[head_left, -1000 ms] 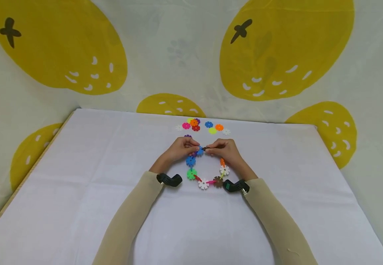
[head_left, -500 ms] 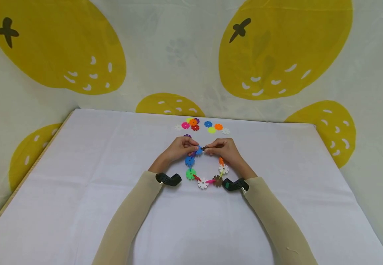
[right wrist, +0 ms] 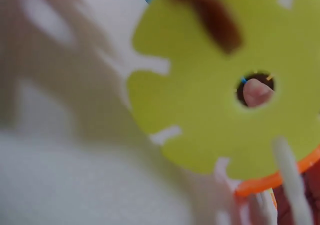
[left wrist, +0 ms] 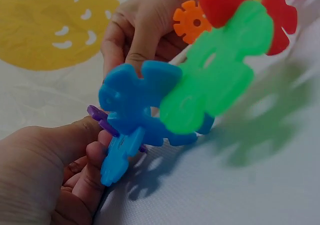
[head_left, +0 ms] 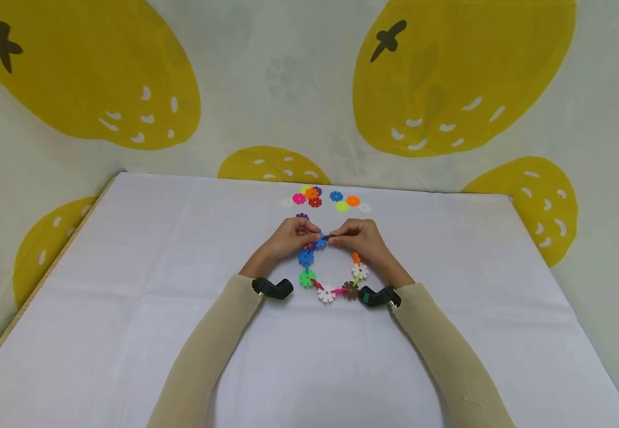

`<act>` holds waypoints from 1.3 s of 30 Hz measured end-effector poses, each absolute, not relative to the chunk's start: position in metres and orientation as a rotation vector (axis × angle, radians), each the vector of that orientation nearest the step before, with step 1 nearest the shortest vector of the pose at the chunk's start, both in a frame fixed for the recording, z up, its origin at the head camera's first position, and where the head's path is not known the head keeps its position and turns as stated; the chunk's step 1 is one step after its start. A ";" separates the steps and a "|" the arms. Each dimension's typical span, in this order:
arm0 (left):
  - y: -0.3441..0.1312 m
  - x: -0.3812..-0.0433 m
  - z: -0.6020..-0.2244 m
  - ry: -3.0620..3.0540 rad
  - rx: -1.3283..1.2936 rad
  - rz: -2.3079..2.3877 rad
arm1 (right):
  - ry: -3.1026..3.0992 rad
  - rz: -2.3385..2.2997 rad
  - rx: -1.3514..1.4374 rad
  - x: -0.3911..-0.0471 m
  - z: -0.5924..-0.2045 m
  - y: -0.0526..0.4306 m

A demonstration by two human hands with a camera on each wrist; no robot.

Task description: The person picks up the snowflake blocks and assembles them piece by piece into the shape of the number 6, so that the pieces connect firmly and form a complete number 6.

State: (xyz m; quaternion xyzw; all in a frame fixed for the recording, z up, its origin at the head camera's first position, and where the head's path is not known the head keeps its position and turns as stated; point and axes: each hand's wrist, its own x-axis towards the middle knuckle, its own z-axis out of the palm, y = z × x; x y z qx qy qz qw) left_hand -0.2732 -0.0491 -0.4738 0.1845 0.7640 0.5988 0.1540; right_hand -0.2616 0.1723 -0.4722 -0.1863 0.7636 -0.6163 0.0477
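Note:
In the head view my left hand pinches a blue slotted flower-shaped disc at one end of a linked chain. My right hand grips a dark brown disc between thumb and fingers, its edge against the blue disc; how deep it sits cannot be told. From the left hand the chain curves through another blue disc, a green disc, a white disc and a brown one to an orange disc under the right hand. A yellow disc mostly blocks the right wrist view.
Loose discs lie beyond the hands: pink, red, blue, yellow, white and several more. A purple disc lies just behind the left hand. A white cloth covers the table.
The brown disc in the right hand has come slightly further left, over the blue disc's edge. Both hands keep their grip. The head view has shifted a little.

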 end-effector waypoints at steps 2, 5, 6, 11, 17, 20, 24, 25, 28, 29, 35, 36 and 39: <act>-0.050 -0.274 -0.473 2.207 0.533 1.706 | 2.351 -1.878 -0.565 -0.262 -0.471 0.170; -0.052 -0.274 -0.472 2.226 0.544 1.667 | 2.385 -1.866 -0.556 -0.264 -0.473 0.169; -0.053 -0.274 -0.473 2.234 0.555 1.647 | 2.385 -1.865 -0.556 -0.264 -0.473 0.169; -0.054 -0.277 -0.476 2.268 0.597 1.601 | 2.364 -1.853 -0.521 -0.266 -0.474 0.171; -0.050 -0.278 -0.479 2.242 0.553 1.639 | 2.438 -1.750 -0.438 -0.268 -0.474 0.180; -0.049 -0.277 -0.478 2.233 0.524 1.653 | 2.485 -1.709 -0.365 -0.269 -0.472 0.184; -0.050 -0.277 -0.476 2.209 0.500 1.681 | 2.495 -1.705 -0.334 -0.268 -0.465 0.188; -0.051 -0.277 -0.476 2.201 0.502 1.688 | 2.500 -1.700 -0.329 -0.268 -0.464 0.189; -0.052 -0.277 -0.476 2.173 0.530 1.706 | 2.524 -1.689 -0.289 -0.269 -0.462 0.193; -0.053 -0.276 -0.476 2.165 0.544 1.709 | 2.535 -1.693 -0.266 -0.272 -0.466 0.195; -0.052 -0.277 -0.477 2.164 0.586 1.685 | 2.627 -1.709 -0.047 -0.276 -0.462 0.202; -0.052 -0.277 -0.477 2.169 0.588 1.682 | 2.646 -1.713 -0.015 -0.277 -0.462 0.202; -0.052 -0.277 -0.477 2.176 0.591 1.677 | 2.672 -1.733 0.085 -0.281 -0.462 0.204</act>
